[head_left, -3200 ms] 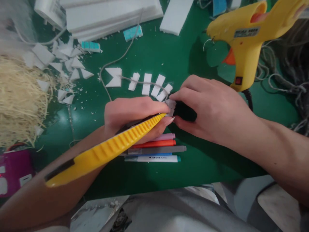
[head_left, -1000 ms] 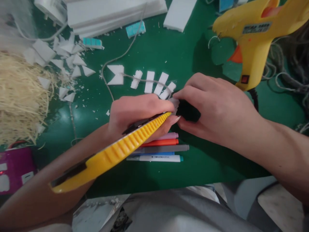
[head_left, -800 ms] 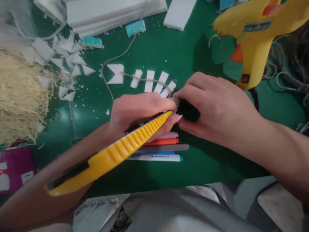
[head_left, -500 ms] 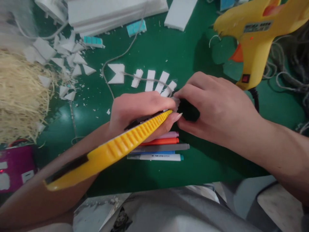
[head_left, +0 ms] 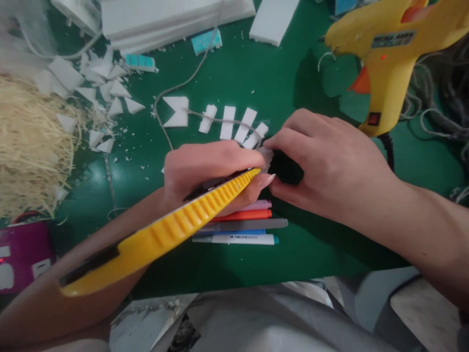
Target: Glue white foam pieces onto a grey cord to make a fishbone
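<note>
My left hand point(head_left: 212, 168) is closed round a yellow utility knife point(head_left: 164, 230), whose ribbed handle slants back over the forearm; its blade is hidden by the fingers. My right hand point(head_left: 326, 161) pinches a small white foam piece point(head_left: 267, 155), which lies at the knife's front end, against the left fingertips. Just beyond the hands a grey cord point(head_left: 216, 120) runs across several white foam strips point(head_left: 227, 122) and a notched foam piece point(head_left: 178, 112). Several marker pens point(head_left: 252, 239) lie side by side under the left hand.
A yellow hot glue gun point(head_left: 388, 63) lies at the right near tangled cords point(head_left: 436, 93). At the left are foam scraps point(head_left: 106, 88), pale straw point(head_left: 32, 146) and a purple box point(head_left: 27, 254). White foam slabs point(head_left: 176, 22) lie at the back of the green table point(head_left: 256, 269).
My left hand and the knife have shifted slightly to the left, the knife's rear end dropping a little. My right hand stays in place with the foam piece.
</note>
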Available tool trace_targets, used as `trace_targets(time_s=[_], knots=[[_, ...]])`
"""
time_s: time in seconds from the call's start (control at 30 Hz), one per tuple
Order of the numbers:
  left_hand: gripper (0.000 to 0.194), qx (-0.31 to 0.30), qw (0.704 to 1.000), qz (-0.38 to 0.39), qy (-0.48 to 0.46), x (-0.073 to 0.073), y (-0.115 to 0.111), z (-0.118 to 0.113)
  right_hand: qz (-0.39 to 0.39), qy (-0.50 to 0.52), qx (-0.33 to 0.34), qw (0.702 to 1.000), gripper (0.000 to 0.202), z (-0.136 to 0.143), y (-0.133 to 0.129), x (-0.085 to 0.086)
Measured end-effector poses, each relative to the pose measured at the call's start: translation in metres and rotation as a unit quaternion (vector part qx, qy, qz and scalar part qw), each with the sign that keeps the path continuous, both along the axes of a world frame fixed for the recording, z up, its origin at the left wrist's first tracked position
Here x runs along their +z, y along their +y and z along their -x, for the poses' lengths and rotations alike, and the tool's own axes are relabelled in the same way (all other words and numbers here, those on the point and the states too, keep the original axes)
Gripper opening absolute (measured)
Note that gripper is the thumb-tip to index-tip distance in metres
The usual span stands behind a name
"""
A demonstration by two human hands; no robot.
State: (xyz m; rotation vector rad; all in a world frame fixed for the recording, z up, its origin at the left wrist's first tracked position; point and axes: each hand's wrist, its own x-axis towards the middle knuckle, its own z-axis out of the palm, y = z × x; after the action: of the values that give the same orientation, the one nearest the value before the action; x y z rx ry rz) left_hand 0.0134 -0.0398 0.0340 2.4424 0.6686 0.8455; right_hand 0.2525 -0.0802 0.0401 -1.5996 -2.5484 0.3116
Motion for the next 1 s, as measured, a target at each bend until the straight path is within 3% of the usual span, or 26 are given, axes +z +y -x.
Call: trace_targets(time_s=[0.4, 0.57, 0.7, 1.0], knots=[[0.013, -0.019, 0.999, -0.044, 0.001, -0.0046, 0.0066, 0.0011, -0.007, 0.024, 0.006, 1.000, 0.026, -0.0026, -0.0006, -0.0032], [0.019, -0.011, 1.000, -0.018, 0.020, -0.0025, 0.0062, 0.0021, -0.004, 0.028, 0.005, 1.000, 0.026, -0.0027, -0.0007, -0.0022], [0.017, -0.026, 0.999, -0.016, 0.015, -0.0033, 0.0090, 0.0020, 0.014, 0.023, -0.008, 1.000, 0.025, 0.0003, 0.0011, 0.0012], [0.011, -0.001, 1.000, 0.002, 0.024, 0.0009, 0.0025, -0.0003, 0.035, -0.008, -0.013, 0.999, 0.029, 0.0053, 0.0023, 0.0049]])
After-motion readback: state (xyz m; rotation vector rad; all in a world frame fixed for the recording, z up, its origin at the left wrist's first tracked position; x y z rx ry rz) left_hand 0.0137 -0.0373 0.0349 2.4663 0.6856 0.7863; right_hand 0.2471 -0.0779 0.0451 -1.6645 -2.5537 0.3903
